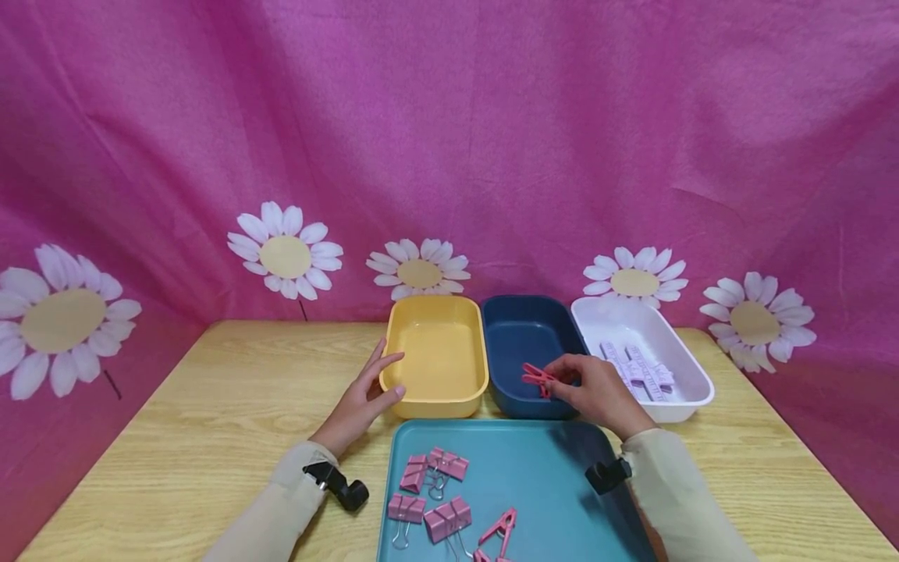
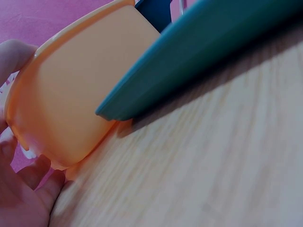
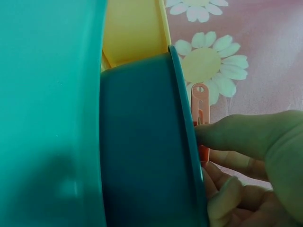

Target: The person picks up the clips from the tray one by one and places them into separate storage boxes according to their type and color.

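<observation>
While aloft, clothespin point(image 1: 542, 378) in right hand point(image 1: 595, 386)

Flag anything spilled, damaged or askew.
Nothing visible stands out: pink metal binder clips lie within the rectangular teal tray, pale purple pieces inside the rounded white plastic bin; the right grip holds a red plastic clothespin over the rounded navy plastic bin.
</observation>
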Demonstrator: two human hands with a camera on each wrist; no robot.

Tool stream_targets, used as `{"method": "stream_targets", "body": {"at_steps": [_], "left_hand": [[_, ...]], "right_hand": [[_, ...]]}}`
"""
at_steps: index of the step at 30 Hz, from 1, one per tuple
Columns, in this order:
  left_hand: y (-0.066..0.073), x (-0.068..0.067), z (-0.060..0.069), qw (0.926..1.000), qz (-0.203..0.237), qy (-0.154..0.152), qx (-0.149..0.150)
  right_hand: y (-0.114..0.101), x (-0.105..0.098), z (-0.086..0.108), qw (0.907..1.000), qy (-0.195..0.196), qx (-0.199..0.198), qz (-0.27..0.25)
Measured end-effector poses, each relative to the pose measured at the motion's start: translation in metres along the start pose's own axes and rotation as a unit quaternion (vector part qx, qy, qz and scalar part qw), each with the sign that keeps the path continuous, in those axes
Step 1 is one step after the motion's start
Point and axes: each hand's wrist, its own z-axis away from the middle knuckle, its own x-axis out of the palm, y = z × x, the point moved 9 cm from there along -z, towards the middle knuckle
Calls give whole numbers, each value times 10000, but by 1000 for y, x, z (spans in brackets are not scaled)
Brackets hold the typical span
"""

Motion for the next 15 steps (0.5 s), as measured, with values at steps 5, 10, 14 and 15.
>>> {"method": "stream_targets", "body": {"at_steps": [5,10,14,15], "left_hand": [[0,0,0,10000,-42,1,-8],[2,0,-1,10000,-77,-17,20],[-4,0,-4,10000,-21,-10,57],[-8,0,-6,10000,9,0,88]], "right_hand": [[0,0,0,10000,-10,-1,-25],[-1,-1,0,10000,24,0,-8],[-1,-1,0,10000,52,-28,28],[-1,-1,0,10000,57,-15,16]]}}
